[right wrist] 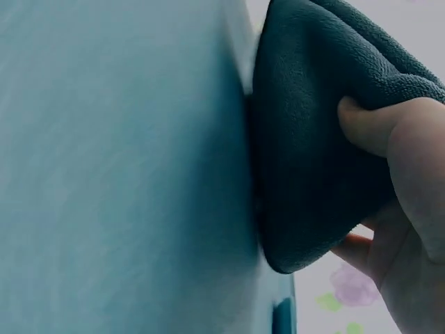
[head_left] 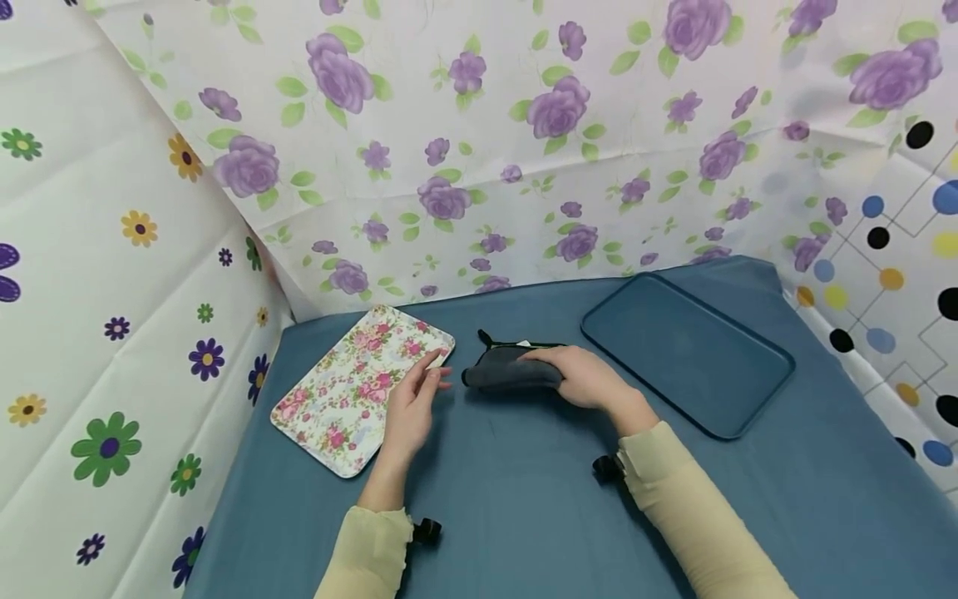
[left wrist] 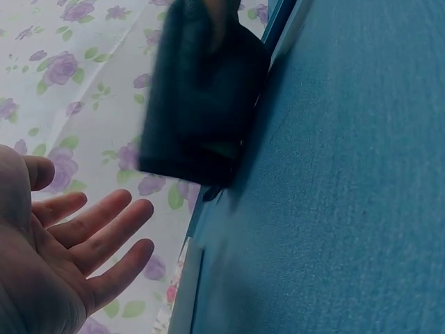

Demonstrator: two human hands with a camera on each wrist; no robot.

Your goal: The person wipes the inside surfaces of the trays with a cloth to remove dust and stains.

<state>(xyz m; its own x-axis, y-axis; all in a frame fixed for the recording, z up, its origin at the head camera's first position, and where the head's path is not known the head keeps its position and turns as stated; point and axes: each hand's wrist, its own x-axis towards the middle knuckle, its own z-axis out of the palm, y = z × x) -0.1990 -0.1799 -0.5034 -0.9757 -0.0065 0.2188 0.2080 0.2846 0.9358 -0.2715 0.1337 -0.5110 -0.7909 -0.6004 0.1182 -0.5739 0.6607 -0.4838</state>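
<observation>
Blue-covered table [head_left: 516,507] | floral sheet [head_left: 494,125] behind | right fingers [right wrist: 368,129] clamped on dark cloth [head_left: 512,374] (left fingers [left wrist: 122,269] apart)

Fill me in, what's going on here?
A person's right hand grips a dark folded cloth between a floral tray and a blue tray on a blue-covered table. The left hand holds nothing, its fingers near the cloth, by the floral tray's right edge. Whether the cloth touches the table is hard to tell.
</observation>
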